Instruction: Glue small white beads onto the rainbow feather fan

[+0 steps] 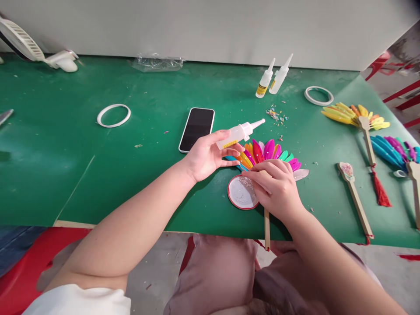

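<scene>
A translucent glue bottle (233, 134) with a yellow label and long nozzle is gripped in my left hand (205, 156), its tip tilted up to the right. Under both hands lies a fan of multicoloured feathers (269, 150), dotted with small pale spots. Its wooden handle (267, 232) reaches past the table's front edge. My right hand (277, 186) is over the fan's base with the fingers pinched together; what they hold is too small or hidden to make out. Beside those fingertips sits a shallow white lid (241, 192) with a red rim, holding tiny beads.
A phone (197, 127) lies left of the fan. Two glue bottles (264, 81) stand behind, near scattered small bits (276, 114). White tape rolls (113, 116) lie left and right. To the right are a yellow feather fan (356, 116), a blue-purple one (390, 151) and a wooden handle (356, 199).
</scene>
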`<state>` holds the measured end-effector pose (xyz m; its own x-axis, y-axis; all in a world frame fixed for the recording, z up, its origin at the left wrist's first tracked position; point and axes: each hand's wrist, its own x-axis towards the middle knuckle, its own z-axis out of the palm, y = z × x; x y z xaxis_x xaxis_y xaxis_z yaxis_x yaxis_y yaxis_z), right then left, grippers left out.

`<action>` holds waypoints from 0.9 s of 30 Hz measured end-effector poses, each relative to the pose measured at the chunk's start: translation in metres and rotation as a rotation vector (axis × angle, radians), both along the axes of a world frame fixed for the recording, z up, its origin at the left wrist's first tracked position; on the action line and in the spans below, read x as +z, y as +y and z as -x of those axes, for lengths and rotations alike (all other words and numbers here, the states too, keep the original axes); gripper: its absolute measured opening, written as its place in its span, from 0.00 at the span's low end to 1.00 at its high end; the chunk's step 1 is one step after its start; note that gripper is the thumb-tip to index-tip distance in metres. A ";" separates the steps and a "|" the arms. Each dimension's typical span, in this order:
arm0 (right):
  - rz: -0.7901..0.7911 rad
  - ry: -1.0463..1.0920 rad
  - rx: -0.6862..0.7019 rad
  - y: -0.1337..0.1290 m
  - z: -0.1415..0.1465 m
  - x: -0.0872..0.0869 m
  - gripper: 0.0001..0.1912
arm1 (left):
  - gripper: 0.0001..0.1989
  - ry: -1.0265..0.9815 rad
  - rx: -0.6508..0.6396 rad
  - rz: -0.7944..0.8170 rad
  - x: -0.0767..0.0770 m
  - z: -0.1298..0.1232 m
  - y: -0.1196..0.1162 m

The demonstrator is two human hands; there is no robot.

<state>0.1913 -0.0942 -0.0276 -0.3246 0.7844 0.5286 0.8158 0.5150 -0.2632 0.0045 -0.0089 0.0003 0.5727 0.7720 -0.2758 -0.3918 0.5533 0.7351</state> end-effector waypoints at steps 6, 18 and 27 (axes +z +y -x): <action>-0.016 0.007 0.010 0.000 -0.001 0.000 0.11 | 0.15 -0.016 0.004 -0.004 -0.002 0.001 0.001; -0.010 -0.014 0.000 0.001 0.000 0.000 0.13 | 0.14 -0.019 0.016 -0.015 0.001 0.001 0.000; -0.002 -0.015 -0.005 0.001 0.001 0.000 0.12 | 0.13 -0.005 -0.016 -0.002 -0.001 0.000 0.001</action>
<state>0.1904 -0.0933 -0.0274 -0.3285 0.7851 0.5250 0.8222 0.5113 -0.2501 0.0043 -0.0084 -0.0005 0.5863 0.7634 -0.2710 -0.3870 0.5579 0.7342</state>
